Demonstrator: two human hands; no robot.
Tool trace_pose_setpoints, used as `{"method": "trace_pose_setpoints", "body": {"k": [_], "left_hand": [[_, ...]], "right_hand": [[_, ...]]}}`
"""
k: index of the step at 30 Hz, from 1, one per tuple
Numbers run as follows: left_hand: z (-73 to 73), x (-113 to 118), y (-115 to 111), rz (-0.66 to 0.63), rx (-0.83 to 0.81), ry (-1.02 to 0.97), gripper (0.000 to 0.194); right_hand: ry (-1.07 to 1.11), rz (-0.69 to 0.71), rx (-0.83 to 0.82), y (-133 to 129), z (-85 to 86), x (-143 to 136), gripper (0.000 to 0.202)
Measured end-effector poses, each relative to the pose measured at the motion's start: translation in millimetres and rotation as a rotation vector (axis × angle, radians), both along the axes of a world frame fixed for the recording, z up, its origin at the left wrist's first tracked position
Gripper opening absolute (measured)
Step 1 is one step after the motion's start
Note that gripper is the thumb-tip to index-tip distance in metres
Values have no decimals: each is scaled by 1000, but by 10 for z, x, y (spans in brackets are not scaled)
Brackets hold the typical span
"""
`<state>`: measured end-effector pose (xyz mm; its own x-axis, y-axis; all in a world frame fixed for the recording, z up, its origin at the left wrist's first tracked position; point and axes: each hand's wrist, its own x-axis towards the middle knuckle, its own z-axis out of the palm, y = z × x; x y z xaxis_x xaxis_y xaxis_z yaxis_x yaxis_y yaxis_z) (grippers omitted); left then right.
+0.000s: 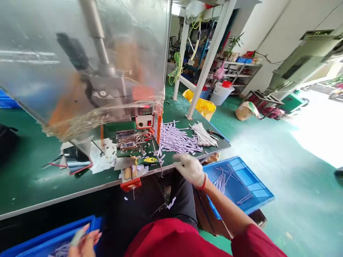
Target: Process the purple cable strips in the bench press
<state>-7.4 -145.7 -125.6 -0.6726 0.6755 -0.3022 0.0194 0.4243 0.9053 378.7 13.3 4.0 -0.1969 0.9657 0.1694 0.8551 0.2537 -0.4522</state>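
My right hand (190, 170), in a pale glove with a red band at the wrist, is just off the table's front edge. Its fingers point left, loosely apart, with nothing visible in them. Behind it lies a pile of lavender strips (178, 139), beside a bundle of white strips (204, 135). My left hand (85, 242) is low at the left, above a blue bin (91, 224) that holds more strips (61, 250). Slightly blurred, its fingers look apart, and a pale wrapping covers one of them. I see nothing held there.
A press behind a clear plastic shield (34, 53) stands on the green table (24, 182). A scraper with a yellow handle (147, 161), a phone (76, 159) and pliers (215, 134) lie there. At right is a blue tray (258, 185) with strips.
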Motion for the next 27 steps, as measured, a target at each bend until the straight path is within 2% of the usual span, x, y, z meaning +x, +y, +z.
{"method": "trace_pose_setpoints", "body": {"k": [2, 4, 7, 9, 11, 14, 16, 19, 21, 24, 27], "left_hand": [[-128, 230, 121, -135, 11, -45, 51], [-247, 507, 247, -257, -16, -72, 63], [-418, 895, 402, -461, -110, -134, 73], [-526, 1078, 467, -635, -190, -146, 71], [-623, 1194, 509, -795, -240, -97, 60], [-733, 1288, 570, -957, -271, 43, 40], [-780, 1322, 616, -1011, -306, 98, 34], [-827, 1332, 669, -1027, -337, 118, 37], [-857, 1304, 680, -1027, -354, 117, 39], [-908, 1232, 664, -1012, -372, 110, 40], [-960, 1171, 640, -988, -383, 105, 41]], "right_hand": [[-101, -34, 101, 333, 28, 343, 36], [-220, -1, 141, 640, -4, 604, 41], [-374, 36, 97, 948, -108, 775, 37], [-413, 17, 65, 1046, -186, 733, 30], [-398, -41, 58, 1089, -255, 596, 29], [-313, -145, 62, 1100, -333, 322, 28], [-257, -165, 69, 1085, -366, 176, 27], [-175, -100, 89, 1046, -380, 124, 29], [-95, -53, 96, 1045, -356, 219, 30], [-21, -73, 99, 1161, -251, 474, 34], [-152, -135, 67, 1444, -91, 688, 36]]}}
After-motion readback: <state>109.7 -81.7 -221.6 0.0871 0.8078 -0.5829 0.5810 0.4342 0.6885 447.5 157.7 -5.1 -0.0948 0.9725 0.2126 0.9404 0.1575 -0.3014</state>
